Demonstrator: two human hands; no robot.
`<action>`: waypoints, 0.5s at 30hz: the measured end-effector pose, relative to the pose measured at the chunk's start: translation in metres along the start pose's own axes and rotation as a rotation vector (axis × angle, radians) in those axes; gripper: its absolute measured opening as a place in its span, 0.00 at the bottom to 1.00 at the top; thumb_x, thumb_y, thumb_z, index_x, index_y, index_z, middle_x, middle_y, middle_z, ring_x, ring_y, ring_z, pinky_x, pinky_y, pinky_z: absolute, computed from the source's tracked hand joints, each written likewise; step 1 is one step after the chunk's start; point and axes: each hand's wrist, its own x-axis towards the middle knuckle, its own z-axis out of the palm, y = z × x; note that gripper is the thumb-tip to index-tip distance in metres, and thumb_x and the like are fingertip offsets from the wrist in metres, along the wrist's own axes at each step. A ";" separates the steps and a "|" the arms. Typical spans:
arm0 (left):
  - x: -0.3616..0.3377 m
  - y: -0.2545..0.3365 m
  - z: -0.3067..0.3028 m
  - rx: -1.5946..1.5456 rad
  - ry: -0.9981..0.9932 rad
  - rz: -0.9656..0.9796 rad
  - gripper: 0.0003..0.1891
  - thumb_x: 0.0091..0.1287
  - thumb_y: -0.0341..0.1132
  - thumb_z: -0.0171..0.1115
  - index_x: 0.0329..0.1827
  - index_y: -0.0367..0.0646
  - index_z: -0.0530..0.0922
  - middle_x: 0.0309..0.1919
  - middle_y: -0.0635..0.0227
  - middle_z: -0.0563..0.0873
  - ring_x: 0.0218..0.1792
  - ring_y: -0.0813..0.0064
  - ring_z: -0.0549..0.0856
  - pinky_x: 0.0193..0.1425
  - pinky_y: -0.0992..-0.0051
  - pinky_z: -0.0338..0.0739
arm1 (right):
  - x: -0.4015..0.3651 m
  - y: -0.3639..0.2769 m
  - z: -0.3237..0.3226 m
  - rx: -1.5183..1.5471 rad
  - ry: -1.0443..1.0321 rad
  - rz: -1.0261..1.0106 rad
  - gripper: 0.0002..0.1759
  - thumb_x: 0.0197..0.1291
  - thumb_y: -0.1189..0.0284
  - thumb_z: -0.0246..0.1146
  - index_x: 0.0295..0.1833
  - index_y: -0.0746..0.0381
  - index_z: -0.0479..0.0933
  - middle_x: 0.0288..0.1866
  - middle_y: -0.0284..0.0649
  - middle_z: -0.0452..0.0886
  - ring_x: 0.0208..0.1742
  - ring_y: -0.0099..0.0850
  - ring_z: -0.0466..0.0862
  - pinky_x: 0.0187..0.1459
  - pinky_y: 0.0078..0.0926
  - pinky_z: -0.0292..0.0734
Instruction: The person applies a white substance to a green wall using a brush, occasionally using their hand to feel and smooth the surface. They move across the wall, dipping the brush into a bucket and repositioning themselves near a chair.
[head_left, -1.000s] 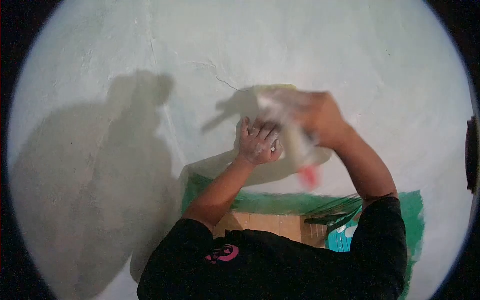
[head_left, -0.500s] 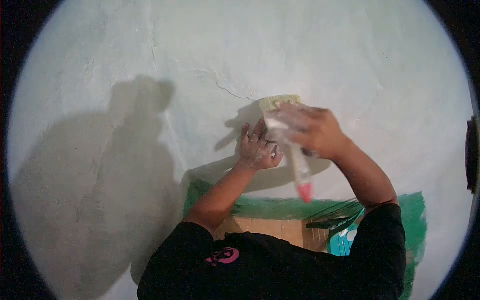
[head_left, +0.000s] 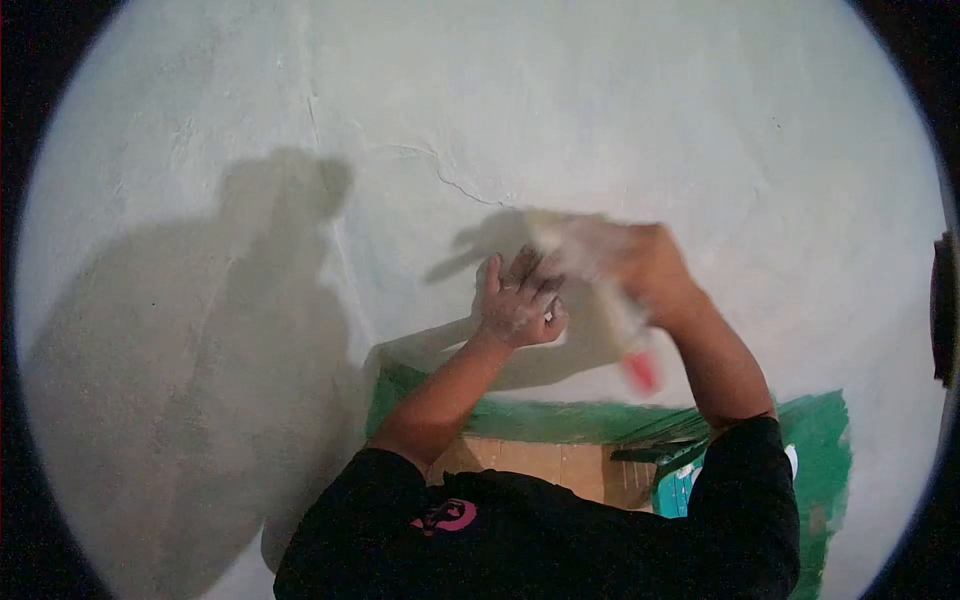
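In my right hand [head_left: 640, 265] is a wide, flat paintbrush, its pale bristles up against the wall and its red-tipped handle [head_left: 641, 372] slanting down to the right. Both brush and fingers are smeared by motion. My left hand [head_left: 518, 305] is just left of and below the brush, its back toward me and whitened with dust or paint. Its fingers are spread over the wall, with the thumb curving in at the right. A thin crack [head_left: 465, 190] runs through the pale wall [head_left: 640, 110] up and left from the bristles.
A green painted band [head_left: 560, 420] edges an opening below my arms, with brown tile-like floor [head_left: 530, 460] showing through. A turquoise object [head_left: 675, 490] stands there by my right sleeve. Something dark [head_left: 943, 310] juts in at the far right.
The brush has tilted, its handle swinging right and upward while its head dropped slightly. My right hand moved with it. The left hand sits almost where it was.
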 end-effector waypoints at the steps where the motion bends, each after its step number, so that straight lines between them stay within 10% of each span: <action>1: 0.003 0.002 -0.004 0.050 0.032 0.033 0.32 0.49 0.45 0.51 0.63 0.57 0.71 0.67 0.74 0.67 0.70 0.64 0.59 0.71 0.48 0.37 | 0.002 0.008 -0.013 0.087 0.104 0.110 0.15 0.43 0.71 0.63 0.42 0.52 0.79 0.52 0.38 0.80 0.50 0.34 0.81 0.45 0.33 0.79; 3: 0.004 0.001 -0.001 0.152 0.123 0.128 0.29 0.51 0.46 0.48 0.60 0.53 0.75 0.66 0.69 0.68 0.70 0.58 0.58 0.71 0.46 0.33 | -0.008 0.054 -0.040 0.087 0.357 0.068 0.12 0.60 0.72 0.60 0.48 0.65 0.74 0.54 0.46 0.78 0.52 0.39 0.80 0.51 0.32 0.76; 4: 0.004 0.000 -0.001 0.150 0.125 0.130 0.29 0.51 0.46 0.48 0.60 0.53 0.75 0.66 0.69 0.68 0.70 0.58 0.58 0.71 0.46 0.33 | -0.009 0.058 -0.055 0.112 0.534 0.376 0.13 0.60 0.73 0.61 0.47 0.69 0.73 0.50 0.47 0.79 0.51 0.36 0.79 0.51 0.32 0.76; 8: 0.003 0.006 -0.002 0.089 0.129 0.095 0.29 0.50 0.44 0.49 0.60 0.54 0.75 0.66 0.72 0.69 0.71 0.61 0.57 0.72 0.48 0.34 | 0.023 0.052 -0.063 -0.247 1.015 0.088 0.12 0.64 0.71 0.58 0.49 0.66 0.76 0.49 0.45 0.81 0.50 0.32 0.81 0.49 0.30 0.77; 9: 0.003 0.007 -0.003 0.061 0.130 0.069 0.29 0.49 0.42 0.50 0.60 0.56 0.75 0.66 0.76 0.69 0.70 0.64 0.59 0.71 0.49 0.38 | 0.021 0.030 -0.041 -0.032 0.896 0.447 0.11 0.62 0.72 0.59 0.49 0.62 0.78 0.52 0.44 0.80 0.53 0.30 0.80 0.48 0.28 0.78; 11: -0.002 0.005 -0.002 0.080 0.117 0.089 0.29 0.49 0.42 0.51 0.59 0.56 0.75 0.64 0.76 0.71 0.69 0.63 0.61 0.71 0.49 0.40 | 0.015 0.008 -0.008 -0.586 0.396 0.242 0.16 0.48 0.70 0.63 0.47 0.54 0.80 0.55 0.43 0.79 0.55 0.34 0.80 0.44 0.30 0.80; 15: -0.015 -0.005 0.018 -0.146 0.151 0.119 0.29 0.46 0.44 0.54 0.57 0.54 0.76 0.60 0.73 0.75 0.66 0.62 0.65 0.69 0.51 0.48 | 0.010 -0.018 0.007 -0.099 -0.091 -0.143 0.13 0.49 0.65 0.64 0.44 0.50 0.80 0.60 0.38 0.75 0.57 0.39 0.78 0.50 0.32 0.76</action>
